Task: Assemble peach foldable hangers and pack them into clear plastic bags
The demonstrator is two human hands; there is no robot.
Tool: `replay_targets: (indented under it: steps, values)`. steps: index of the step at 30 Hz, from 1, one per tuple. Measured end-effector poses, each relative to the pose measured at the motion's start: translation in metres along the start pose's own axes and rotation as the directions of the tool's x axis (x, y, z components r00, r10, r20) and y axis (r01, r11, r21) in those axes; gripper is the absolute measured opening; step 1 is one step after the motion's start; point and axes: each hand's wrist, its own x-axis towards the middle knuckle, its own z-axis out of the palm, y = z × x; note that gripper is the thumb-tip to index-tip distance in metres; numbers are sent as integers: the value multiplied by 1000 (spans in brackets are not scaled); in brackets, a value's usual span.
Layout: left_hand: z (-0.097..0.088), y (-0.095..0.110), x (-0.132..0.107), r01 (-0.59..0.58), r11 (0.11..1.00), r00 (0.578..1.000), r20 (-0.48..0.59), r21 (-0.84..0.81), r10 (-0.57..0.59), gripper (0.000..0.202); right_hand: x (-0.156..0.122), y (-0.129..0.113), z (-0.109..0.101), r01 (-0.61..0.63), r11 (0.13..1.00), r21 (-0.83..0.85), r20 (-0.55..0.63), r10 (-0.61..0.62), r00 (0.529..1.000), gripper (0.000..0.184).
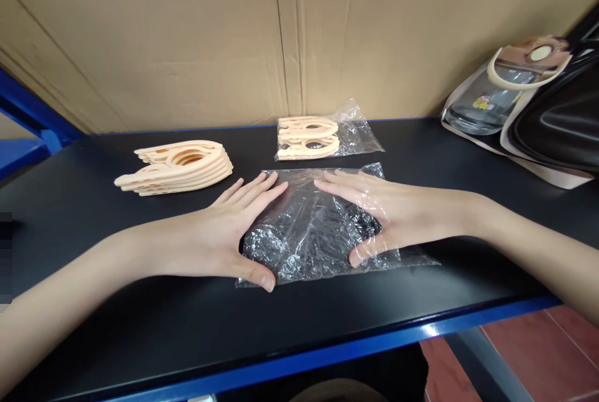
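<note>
A clear plastic bag (304,233) lies flat and crinkled on the black tabletop. My left hand (238,227) rests on its left side with fingers spread and the thumb near the bag's front edge. Over the right part of the bag is my right hand (388,208), its fingers stretched out and a layer of clear film seeming to lie over them. Neither hand grips anything. Left of the bag sits a stack of cream folding hangers (187,168). Behind it, another clear bag (358,133) holds cream hangers (309,138) of the same kind.
A clear water bottle (491,99) with a brown lid and pale strap stands at the back right, beside a shiny black bag (561,115). Cardboard (187,34) forms the back wall. The black table (187,321) has a blue front edge.
</note>
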Motion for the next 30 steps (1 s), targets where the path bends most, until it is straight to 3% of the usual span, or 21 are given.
replay_targets:
  steps: [15,17,23,28,30]
  values:
    - [-2,9,-2,14,1000,1000,-24,15,-14,124,-2,-5,-6,-107,994,-3,118,106,987,111]
    - [-3,8,-2,4,1000,1000,11,15,-5,125,-2,-5,-5,-93,996,-10,110,94,990,111]
    - [-4,4,-2,-9,1000,1000,-19,20,9,125,-8,5,-9,-20,997,-76,75,26,997,106]
    - [-1,6,-4,-2,1000,999,-34,20,3,125,-19,23,-30,10,985,-170,30,-5,1000,87]
    - [1,9,-5,21,1000,996,-92,6,-20,122,-23,28,-40,-28,986,-164,-58,18,998,77]
